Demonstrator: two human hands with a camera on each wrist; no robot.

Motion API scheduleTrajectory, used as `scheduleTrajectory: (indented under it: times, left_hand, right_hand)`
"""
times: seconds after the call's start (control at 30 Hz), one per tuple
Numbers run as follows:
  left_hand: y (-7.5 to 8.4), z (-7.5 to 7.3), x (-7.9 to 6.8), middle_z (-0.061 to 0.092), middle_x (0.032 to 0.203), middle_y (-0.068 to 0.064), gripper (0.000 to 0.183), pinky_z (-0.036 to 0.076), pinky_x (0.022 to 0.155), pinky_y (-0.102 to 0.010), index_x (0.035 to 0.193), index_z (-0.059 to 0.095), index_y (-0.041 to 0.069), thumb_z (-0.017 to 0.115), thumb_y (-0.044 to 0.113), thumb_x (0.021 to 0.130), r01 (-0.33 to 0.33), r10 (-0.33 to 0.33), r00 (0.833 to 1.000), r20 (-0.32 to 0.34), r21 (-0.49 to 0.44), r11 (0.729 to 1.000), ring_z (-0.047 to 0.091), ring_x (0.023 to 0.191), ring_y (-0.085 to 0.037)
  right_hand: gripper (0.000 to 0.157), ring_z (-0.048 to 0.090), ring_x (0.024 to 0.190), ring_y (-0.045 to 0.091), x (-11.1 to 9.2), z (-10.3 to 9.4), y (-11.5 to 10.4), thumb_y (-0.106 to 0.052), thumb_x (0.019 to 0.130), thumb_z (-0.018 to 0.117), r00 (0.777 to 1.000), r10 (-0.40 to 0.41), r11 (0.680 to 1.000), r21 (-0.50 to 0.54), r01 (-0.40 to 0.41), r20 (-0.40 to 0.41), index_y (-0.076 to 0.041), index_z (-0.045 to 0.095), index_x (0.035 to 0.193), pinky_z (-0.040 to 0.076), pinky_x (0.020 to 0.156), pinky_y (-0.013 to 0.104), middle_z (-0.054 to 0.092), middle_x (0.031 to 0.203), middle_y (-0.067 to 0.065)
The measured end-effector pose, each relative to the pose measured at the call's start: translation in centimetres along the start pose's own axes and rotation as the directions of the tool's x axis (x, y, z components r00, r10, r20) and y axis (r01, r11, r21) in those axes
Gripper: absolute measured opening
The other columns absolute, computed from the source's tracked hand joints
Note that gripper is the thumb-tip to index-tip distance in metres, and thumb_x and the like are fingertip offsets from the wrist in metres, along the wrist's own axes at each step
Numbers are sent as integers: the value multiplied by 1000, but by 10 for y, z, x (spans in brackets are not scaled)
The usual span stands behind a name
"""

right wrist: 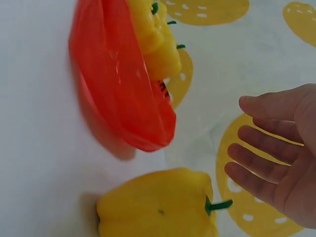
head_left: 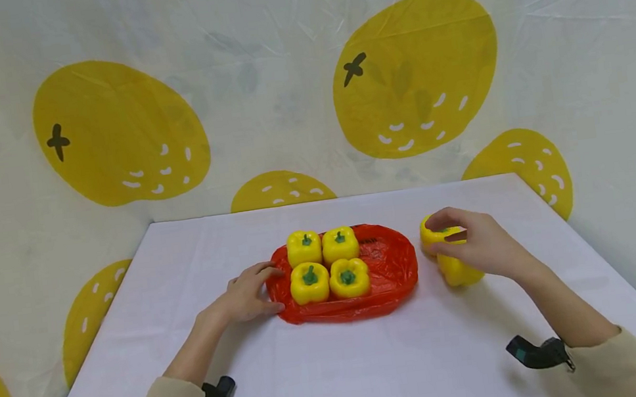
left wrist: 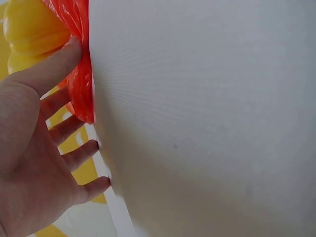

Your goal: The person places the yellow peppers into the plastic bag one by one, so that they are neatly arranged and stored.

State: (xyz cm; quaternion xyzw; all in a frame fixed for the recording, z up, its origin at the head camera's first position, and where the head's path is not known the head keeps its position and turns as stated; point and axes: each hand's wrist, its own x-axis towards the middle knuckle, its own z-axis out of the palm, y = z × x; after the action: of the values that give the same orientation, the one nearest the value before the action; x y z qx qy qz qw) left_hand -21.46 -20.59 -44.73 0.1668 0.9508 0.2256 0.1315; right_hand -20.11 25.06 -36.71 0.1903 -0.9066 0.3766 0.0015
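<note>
Several yellow bell peppers (head_left: 310, 283) stand in two rows at the left side of a red plastic bag (head_left: 388, 263), which lies spread open on the table. My left hand (head_left: 249, 294) is at the bag's left edge, fingers spread; in the left wrist view its thumb (left wrist: 61, 61) touches the red plastic. To the right of the bag are two more yellow bell peppers, a far one (head_left: 431, 235) and a near one (head_left: 456, 271). Over them hovers my right hand (head_left: 484, 244), partly hiding both. In the right wrist view its fingers (right wrist: 261, 163) are loosely bent, apart from the pepper (right wrist: 158, 205), and hold nothing.
A white cloth covers the table (head_left: 351, 373). Behind it hangs a pale curtain (head_left: 270, 98) printed with large yellow fruit. Each wrist wears a black camera, the left one (head_left: 219, 391) and the right one (head_left: 536, 354).
</note>
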Motion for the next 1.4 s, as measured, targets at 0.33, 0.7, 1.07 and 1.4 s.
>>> scheduleTrajectory:
  times: [0.33,0.7,1.07,1.4]
  left_hand:
    - [1,0,-2,39,158,-16,69,23,112,-73,145,55,18,84,36,84,14,-14,1000,-1,1,1000,29,147,-40]
    - [2,0,0,38,159,-14,69,22,113,-72,145,55,21,84,34,84,24,-24,1000,7,2,1000,29,148,-38]
    - [2,0,-1,38,159,-14,69,21,114,-72,145,55,20,84,34,85,23,-23,1000,7,-2,1000,28,148,-39]
    - [4,0,-1,38,159,-13,69,23,113,-71,145,55,21,84,34,84,28,-28,1000,5,0,1000,29,148,-38]
  right_hand:
    - [39,59,120,39,-13,-15,21,-18,97,74,999,44,998,-42,-43,8,3,63,128,50,98,57,65,127,20]
    - [54,47,129,49,-24,-21,40,-21,91,80,993,88,993,-87,-81,82,3,58,134,43,102,66,56,138,27]
    - [64,45,128,49,-25,-21,42,-20,87,83,982,97,993,-87,-83,164,4,55,138,45,99,67,52,140,29]
    - [66,45,127,49,-25,-19,45,-12,85,83,974,104,994,-61,-93,199,2,51,141,46,98,68,48,143,29]
